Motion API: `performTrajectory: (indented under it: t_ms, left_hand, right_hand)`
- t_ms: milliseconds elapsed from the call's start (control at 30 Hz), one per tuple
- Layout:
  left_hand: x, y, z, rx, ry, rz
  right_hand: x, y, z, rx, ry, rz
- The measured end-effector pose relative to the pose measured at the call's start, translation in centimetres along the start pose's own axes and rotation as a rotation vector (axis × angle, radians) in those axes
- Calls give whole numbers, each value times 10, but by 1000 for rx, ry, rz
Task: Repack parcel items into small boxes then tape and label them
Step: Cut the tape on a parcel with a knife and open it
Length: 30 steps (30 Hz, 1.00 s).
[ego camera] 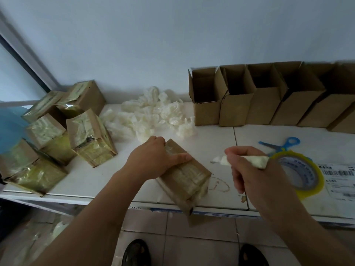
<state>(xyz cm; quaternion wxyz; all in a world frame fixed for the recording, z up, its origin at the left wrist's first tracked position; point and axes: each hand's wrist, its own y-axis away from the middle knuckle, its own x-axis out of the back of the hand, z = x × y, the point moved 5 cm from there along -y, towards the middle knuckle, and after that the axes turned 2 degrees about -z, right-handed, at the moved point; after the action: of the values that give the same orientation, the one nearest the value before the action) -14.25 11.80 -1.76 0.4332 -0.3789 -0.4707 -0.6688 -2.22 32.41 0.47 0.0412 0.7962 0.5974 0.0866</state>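
A: What is laid out on the white table [80,177], starting with the biggest?

B: A row of open boxes [238,95] is stood against the wall at the back right, flaps up; their insides are dark, and nothing can be made out in them. At the left, a heap of taped boxes [63,131] is piled, wrapped in yellowish tape.

A: And in the middle?

B: A pile of white packing pieces [151,114] is spread loose on the table behind the hands. In front of it, one taped box [184,177] is lain on its side at the near edge, sealed in clear tape.

A: How are the hands placed?

B: The box is gripped at its far end by the left hand [153,160], fingers curled over it. A small white piece [255,161], possibly packing material, is pinched in the right hand [253,169].

A: Anything smaller?

B: A tape roll [303,175] is set flat at the right, blue scissors [280,144] just behind it, and a printed label [340,179] beside it.
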Motion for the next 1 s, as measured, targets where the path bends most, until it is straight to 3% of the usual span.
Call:
performTrajectory:
  t_ms: [167,433,1000]
  left_hand:
    - [-7,10,-6,110,70,84]
    - [-12,7,-10,135,105,82]
    - [-18,14,-8,188,186,158]
  right_hand:
    - [-7,8,4,2,-25,-33]
    - [-3,2,17,21,7,61]
    - [-3,-4,15,86,81,20]
